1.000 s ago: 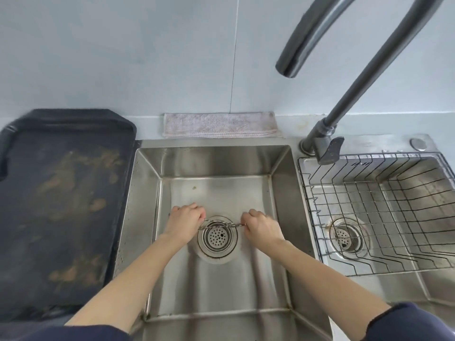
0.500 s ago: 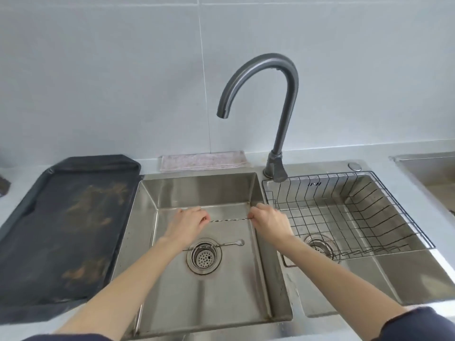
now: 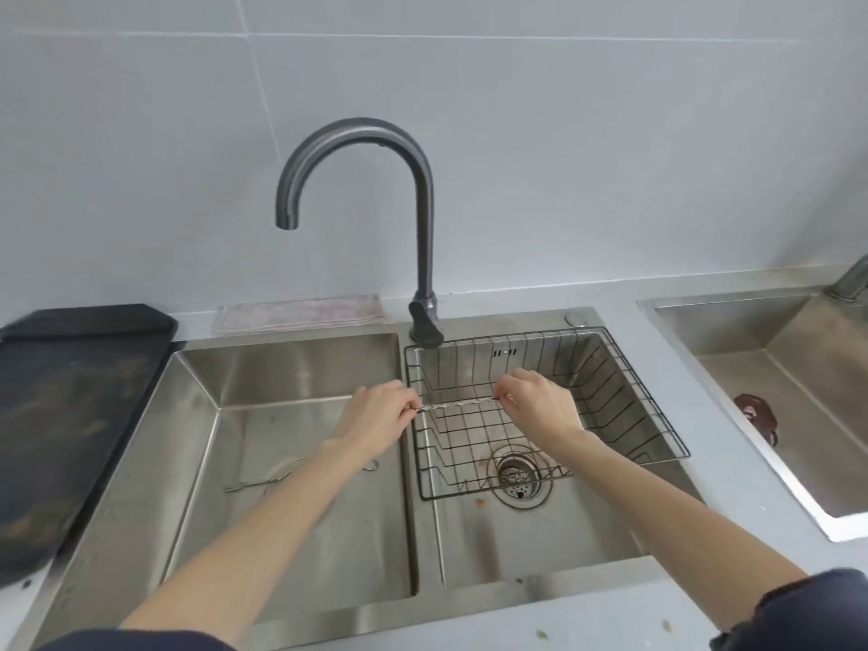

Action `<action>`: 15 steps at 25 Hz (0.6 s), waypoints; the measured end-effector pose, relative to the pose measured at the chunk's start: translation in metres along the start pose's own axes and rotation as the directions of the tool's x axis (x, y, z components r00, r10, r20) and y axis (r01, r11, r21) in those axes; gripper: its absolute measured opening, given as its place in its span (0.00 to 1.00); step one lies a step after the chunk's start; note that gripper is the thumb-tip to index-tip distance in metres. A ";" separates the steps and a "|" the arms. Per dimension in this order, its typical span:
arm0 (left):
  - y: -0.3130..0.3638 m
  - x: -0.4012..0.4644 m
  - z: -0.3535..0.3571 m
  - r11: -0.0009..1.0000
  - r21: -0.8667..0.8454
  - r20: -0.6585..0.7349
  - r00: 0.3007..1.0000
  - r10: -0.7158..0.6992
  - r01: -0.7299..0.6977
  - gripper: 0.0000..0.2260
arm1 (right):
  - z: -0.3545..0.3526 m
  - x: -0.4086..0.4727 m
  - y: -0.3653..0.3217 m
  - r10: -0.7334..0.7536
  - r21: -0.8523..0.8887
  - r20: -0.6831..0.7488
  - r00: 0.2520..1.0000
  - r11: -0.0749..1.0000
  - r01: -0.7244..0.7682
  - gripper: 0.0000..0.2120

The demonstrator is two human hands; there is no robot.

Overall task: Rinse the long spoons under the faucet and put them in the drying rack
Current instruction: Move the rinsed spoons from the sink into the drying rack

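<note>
Shifted rightward from above left basin: long spoon (image 3: 458,405) now level over drying rack (image 3: 657,415), pinched at either end by left hand (image 3: 375,415) and right hand (image 3: 540,406). Faucet (image 3: 361,148) dry; rinse seemingly skipped. Another utensil (image 3: 263,481) below left hand.

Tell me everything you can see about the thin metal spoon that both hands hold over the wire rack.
The thin silvery metal spoon is long and slender, with a twisted-looking, shiny handle. It lies nearly level, held at both ends: the left hand pinches one end, the right hand the other, so its bowl is hidden. It hangs above the black wire drying rack in the right steel basin and seems not to touch it. No water runs from the dark grey faucet.
</note>
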State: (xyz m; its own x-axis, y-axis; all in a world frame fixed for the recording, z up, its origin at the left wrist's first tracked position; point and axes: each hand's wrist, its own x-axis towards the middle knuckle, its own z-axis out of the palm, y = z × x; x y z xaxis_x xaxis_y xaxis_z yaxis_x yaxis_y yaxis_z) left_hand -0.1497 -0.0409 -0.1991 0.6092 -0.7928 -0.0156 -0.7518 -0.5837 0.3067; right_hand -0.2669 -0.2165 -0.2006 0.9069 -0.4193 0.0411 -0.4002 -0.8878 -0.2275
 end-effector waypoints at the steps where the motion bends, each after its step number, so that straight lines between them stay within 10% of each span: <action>1: 0.011 0.005 0.005 1.000 -0.007 -0.003 1.000 0.004 -0.004 0.11 | -0.003 -0.001 0.013 0.002 -0.012 0.003 1.000 1.000 -0.002 0.11; 15: 0.064 0.097 0.078 0.994 -0.004 0.182 0.978 -0.105 0.107 0.10 | 0.030 0.045 0.126 0.039 -0.027 0.181 0.983 0.999 -0.035 0.11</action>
State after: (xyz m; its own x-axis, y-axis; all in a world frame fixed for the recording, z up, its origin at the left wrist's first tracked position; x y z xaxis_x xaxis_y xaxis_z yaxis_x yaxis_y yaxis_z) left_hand -0.1584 -0.1689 -0.2554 0.6285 -0.7460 -0.2204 -0.6811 -0.6646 0.3073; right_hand -0.2726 -0.3417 -0.2566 0.8993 -0.4128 -0.1444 -0.4352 -0.8772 -0.2029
